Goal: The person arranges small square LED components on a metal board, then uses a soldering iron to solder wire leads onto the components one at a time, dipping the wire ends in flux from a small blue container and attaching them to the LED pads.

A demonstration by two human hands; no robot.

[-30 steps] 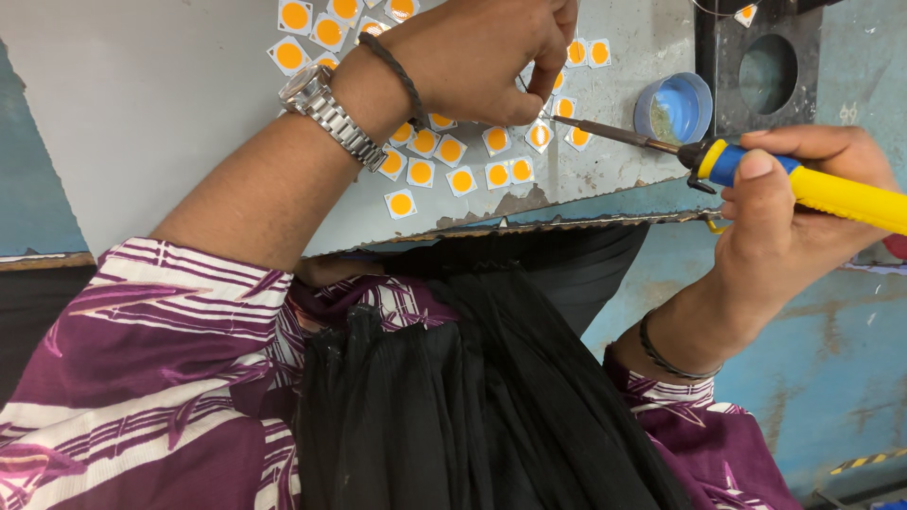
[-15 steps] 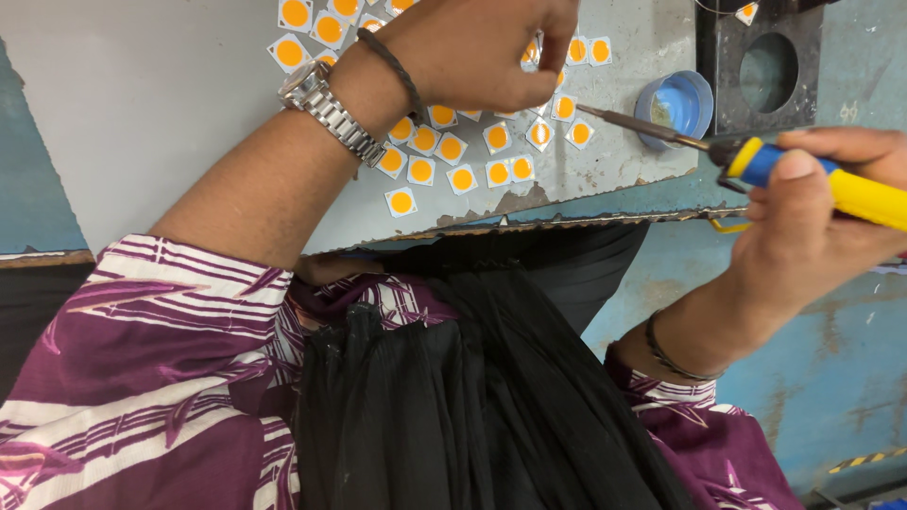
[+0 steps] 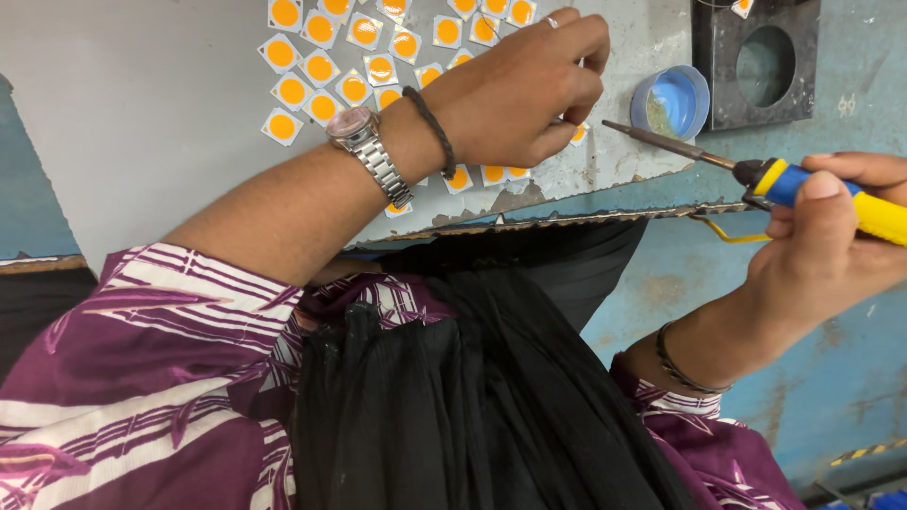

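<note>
My left hand [image 3: 515, 90] rests curled on a grey board [image 3: 142, 113] strewn with several small white square chips with orange centres [image 3: 293, 90]. Its fingers are bent over a few of the chips, and what they grip is hidden. A metal watch and a dark band sit on that wrist. My right hand [image 3: 827, 250] is closed around the yellow and blue handle of a soldering iron [image 3: 822, 189]. The iron's thin tip points left and hovers just right of my left hand, below a small blue cup [image 3: 673, 99].
A black metal block with a round hole [image 3: 756, 61] stands behind the cup. The board's chipped front edge overhangs a blue painted bench [image 3: 831, 378]. A yellow wire [image 3: 723, 231] curls under the iron. My purple patterned sleeves and black cloth fill the foreground.
The soldering iron has pulled back to the right, and its tip has left the chips under my left hand. My left hand has stayed on the chips.
</note>
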